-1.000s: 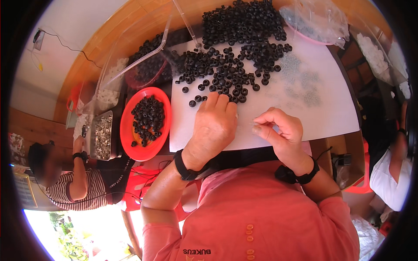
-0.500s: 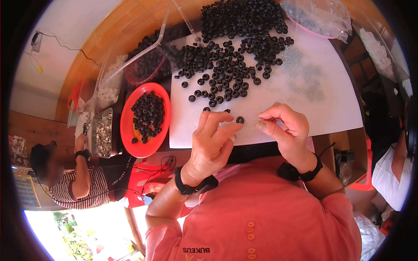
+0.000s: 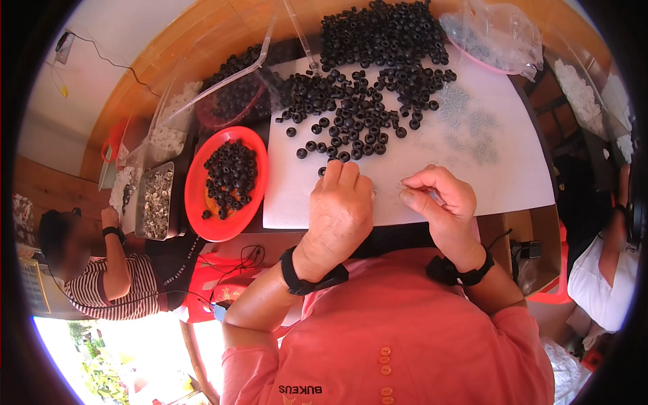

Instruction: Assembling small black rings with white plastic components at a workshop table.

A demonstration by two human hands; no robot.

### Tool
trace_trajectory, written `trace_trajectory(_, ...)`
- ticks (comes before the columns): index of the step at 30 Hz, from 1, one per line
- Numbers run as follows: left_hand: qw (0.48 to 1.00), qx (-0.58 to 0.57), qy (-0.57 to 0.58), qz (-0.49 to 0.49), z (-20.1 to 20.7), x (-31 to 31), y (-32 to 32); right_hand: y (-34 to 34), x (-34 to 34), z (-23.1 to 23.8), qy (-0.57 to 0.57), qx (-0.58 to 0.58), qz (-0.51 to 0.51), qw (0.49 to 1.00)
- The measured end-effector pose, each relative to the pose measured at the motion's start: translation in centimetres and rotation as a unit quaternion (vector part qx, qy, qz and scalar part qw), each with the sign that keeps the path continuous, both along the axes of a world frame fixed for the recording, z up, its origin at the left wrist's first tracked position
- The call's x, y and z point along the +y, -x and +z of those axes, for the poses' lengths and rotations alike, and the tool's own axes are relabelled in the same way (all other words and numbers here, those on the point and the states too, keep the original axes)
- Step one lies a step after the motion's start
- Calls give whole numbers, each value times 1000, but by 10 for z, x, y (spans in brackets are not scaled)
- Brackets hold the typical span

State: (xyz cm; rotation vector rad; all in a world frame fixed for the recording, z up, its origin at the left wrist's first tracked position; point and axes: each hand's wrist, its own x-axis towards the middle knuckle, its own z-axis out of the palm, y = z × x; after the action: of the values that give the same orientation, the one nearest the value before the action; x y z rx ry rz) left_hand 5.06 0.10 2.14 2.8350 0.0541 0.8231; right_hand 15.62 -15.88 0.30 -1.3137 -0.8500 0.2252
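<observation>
Where writing shows, it is on clothing: one line of dark capital lettering (image 3: 300, 389) on the chest of the coral shirt (image 3: 405, 304), upside down in this view, near a column of orange buttons (image 3: 385, 360); also small pale lettering (image 3: 185, 266) along the dark trousers of a co-worker (image 3: 128, 283) at the left. Left hand (image 3: 343, 202): back uppermost, fingers bent down over the near part of a white board (image 3: 513, 182); fingertips hidden behind the hand, so whether they are spread, pressed together or pinching a bead cannot be told. Black beads (image 3: 358, 128), round, with wide holes: a loose scatter on the board, its near edge just beyond the left knuckles, one bead lying just beside the outer finger; a dense heap farther back. Right hand (image 3: 445, 202): thumb and forefinger brought together at the tips, pinching a small clear piece (image 3: 401, 186), its form too faint to make out. Clear bits (image 3: 482, 148): many, strewn on the board beyond the right hand and well apart from it. Black wristbands (image 3: 290, 273): one per wrist. Red plate (image 3: 196, 209): left of the board, bearing more black beads. Metal tray (image 3: 177, 223): beside the plate, filled with small shiny parts.
</observation>
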Motion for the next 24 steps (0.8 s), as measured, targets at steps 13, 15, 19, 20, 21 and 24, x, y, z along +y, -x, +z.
trace_trajectory(13, 998, 39, -4, -49, 2, 9, 0, 0, 0, -3, 30, -48, -3, 998)
trace_trajectory(15, 997, 41, -25, -57, 2, 8, 3, 1, 2, 0, 37, -64, -3, 997)
trace_trajectory(19, 999, 32, -17, -39, 4, 10, 6, 4, 3, 5, 65, -92, -6, 994)
trace_trajectory(20, 998, -4, 33, -50, 0, 14, 8, 5, 5, 7, 65, -97, -4, 993)
trace_trajectory(21, 994, -38, 84, -64, -2, 17, 10, 6, 5, 8, 65, -103, -2, 993)
trace_trajectory(24, 864, 4, 496, -84, -2, 20, 23, 11, 12, 12, 54, -112, 8, 992)
